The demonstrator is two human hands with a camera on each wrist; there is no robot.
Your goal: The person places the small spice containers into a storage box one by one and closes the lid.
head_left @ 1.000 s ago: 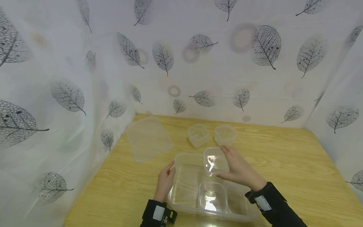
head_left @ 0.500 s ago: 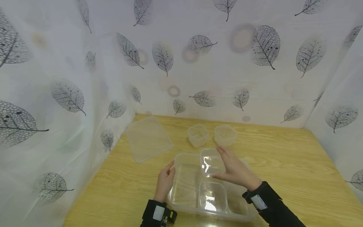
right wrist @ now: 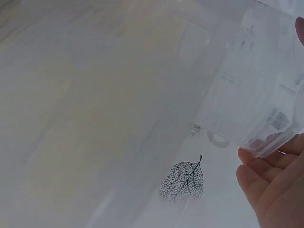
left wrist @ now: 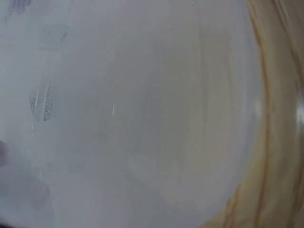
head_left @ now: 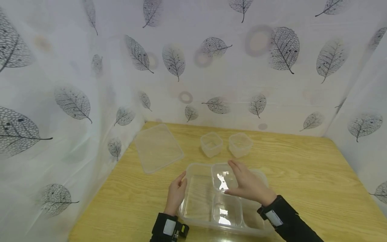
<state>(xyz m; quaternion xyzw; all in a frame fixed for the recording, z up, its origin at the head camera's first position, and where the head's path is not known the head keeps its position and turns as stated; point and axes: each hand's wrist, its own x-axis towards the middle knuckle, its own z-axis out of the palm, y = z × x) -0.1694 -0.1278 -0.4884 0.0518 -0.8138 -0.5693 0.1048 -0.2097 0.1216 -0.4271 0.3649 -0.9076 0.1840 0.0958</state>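
Observation:
A large clear plastic container stands on the table. My left hand holds it by the left wall. In the left wrist view, the container's cloudy wall fills most of the frame. With fingers on the far edge and thumb on the near one, my right hand holds a small clear square box in the back middle of the container. In the right wrist view, fingertips touch this box's rim. Just in front of it, a second small box sits inside the container.
Two more small clear boxes stand side by side behind the container. A flat square translucent lid lies at the back left. Leaf-print curtains rise behind and beside the wooden table.
My right hand has moved left and a little nearer, bringing the small box down in line behind the second one. The left hand and the large container have stayed in place.

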